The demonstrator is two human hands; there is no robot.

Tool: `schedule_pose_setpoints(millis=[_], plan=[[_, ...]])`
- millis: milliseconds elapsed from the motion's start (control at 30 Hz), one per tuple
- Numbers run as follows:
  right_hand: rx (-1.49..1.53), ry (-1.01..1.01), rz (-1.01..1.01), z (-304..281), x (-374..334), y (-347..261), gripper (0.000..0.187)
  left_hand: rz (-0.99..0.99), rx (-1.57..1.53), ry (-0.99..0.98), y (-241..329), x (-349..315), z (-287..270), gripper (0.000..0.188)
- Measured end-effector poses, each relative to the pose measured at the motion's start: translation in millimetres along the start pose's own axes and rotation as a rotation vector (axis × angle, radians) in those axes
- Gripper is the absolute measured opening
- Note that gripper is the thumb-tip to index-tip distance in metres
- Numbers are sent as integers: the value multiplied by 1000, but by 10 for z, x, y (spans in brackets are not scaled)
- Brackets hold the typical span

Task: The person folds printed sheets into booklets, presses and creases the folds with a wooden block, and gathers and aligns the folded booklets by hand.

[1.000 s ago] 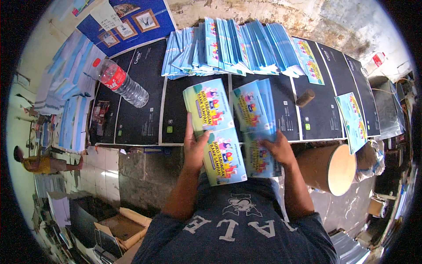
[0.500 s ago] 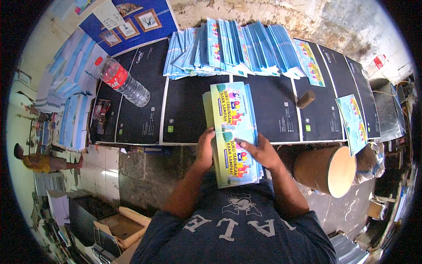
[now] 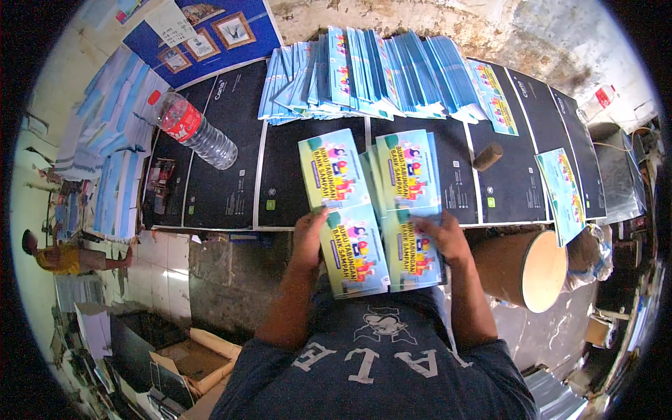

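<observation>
My left hand (image 3: 308, 236) grips the left edge of a long printed booklet (image 3: 344, 210) with a yellow, green and blue cover bearing the same picture twice. My right hand (image 3: 448, 239), thumb on top, holds a small stack of matching booklets (image 3: 409, 182). The two bundles sit side by side above my lap and the table's near edge, fanned apart at the far end. My left fingers are mostly hidden beneath the booklet. Across the back of the table, many more blue booklets (image 3: 392, 80) lean in an overlapping row.
On the black-topped table (image 3: 308, 168) stand a plastic bottle with a red label (image 3: 197, 129) and a short brown cylinder (image 3: 488, 157). One booklet (image 3: 562, 196) overhangs the right edge above a round drum (image 3: 518, 269). Paper piles (image 3: 115, 133) rise at left; a person in yellow (image 3: 63, 257) stands beyond.
The single stack has parted into two: my left hand has moved left with one booklet bundle, my right hand slightly right with the other. The table's things have stayed put.
</observation>
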State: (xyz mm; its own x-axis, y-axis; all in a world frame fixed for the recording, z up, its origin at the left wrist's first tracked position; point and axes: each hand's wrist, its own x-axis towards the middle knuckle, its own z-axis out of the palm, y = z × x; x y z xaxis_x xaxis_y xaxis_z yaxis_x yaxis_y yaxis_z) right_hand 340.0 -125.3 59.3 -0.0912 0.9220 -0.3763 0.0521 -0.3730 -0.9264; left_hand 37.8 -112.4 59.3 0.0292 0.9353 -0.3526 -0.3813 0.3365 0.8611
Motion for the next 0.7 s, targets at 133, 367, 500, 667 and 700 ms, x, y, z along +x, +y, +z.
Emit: schedule_pose_setpoints(millis=[133,367,500,667,700], plan=[[-165,22,-9,144,4,32,57,15,115,-63,-46,34,105,32],[-1,57,59,245,0,-109,52,124,-171,-130,-137,91,139,31],[-153,-1,-103,-6,2,-49,47,255,-91,-140,127,39,237,64],[-83,-76,-94,490,14,-164,70,352,101,-130,-159,114,451,76],[-160,-93,-66,476,15,-225,71,352,102,-129,-184,138,424,76]])
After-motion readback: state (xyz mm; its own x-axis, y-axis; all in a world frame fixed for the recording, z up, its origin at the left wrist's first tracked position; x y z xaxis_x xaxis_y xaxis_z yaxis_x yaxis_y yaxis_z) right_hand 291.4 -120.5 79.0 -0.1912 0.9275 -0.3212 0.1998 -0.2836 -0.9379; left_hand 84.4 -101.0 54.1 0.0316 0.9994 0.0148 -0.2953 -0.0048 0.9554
